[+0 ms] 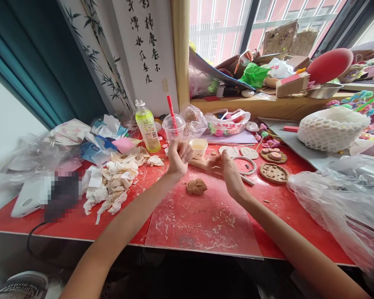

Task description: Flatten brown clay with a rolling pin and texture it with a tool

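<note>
Cracked brown clay lump (197,187)

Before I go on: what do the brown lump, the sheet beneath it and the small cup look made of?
Brown lump: probably clay, matte, with a cracked, creased surface.
Sheet: likely clear plastic, smooth; the red tabletop shows through.
Small cup: perhaps paper, going by its pale, opaque, printed wall; plastic can't be ruled out.
</note>
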A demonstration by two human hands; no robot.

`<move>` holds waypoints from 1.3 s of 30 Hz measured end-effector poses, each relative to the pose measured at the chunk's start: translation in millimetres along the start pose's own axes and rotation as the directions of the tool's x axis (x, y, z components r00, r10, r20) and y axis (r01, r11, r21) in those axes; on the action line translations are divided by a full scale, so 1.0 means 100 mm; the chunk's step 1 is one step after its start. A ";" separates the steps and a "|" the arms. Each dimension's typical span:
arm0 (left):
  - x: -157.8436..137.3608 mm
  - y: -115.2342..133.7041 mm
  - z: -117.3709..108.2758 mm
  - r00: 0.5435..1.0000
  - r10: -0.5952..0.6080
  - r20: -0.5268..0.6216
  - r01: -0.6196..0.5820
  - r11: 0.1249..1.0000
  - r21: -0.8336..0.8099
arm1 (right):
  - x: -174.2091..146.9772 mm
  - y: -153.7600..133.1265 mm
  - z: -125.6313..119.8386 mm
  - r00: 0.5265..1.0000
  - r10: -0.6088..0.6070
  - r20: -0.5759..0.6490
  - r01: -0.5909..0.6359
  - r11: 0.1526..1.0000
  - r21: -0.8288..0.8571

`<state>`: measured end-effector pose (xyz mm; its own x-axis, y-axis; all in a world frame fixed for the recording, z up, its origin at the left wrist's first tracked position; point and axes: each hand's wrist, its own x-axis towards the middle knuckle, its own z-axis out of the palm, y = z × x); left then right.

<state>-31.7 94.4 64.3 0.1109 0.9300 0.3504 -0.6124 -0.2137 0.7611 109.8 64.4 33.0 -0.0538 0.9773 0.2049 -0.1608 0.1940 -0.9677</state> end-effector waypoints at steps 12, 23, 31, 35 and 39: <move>-0.27 0.14 -0.52 0.996 -0.081 -0.041 0.085 0.989 0.121 | 0.11 -0.23 0.32 0.911 0.091 0.403 -0.025 0.986 -0.166; -0.30 -0.07 -0.62 0.984 -0.152 -0.097 0.163 0.980 0.117 | 0.24 -0.31 0.45 0.865 0.128 0.486 -0.116 0.992 -0.055; -0.31 -0.11 -0.62 0.988 -0.126 -0.086 0.139 0.977 0.163 | 0.27 -0.22 0.50 0.826 0.155 0.541 -0.128 0.988 -0.087; -0.30 -0.12 -0.63 0.989 -0.126 -0.078 0.138 0.974 0.177 | 0.28 -0.24 0.47 0.862 0.141 0.487 -0.118 0.990 -0.078; -0.30 -0.13 -0.64 0.990 -0.119 -0.081 0.132 0.973 0.187 | 0.28 -0.14 0.44 0.815 0.235 0.530 -0.159 0.970 -0.185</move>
<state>-76.8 87.8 8.9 0.1190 0.9700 0.2118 -0.4348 -0.1408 0.8895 67.5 84.9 58.9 -0.6036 0.7971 0.0174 0.0351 0.0484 -0.9982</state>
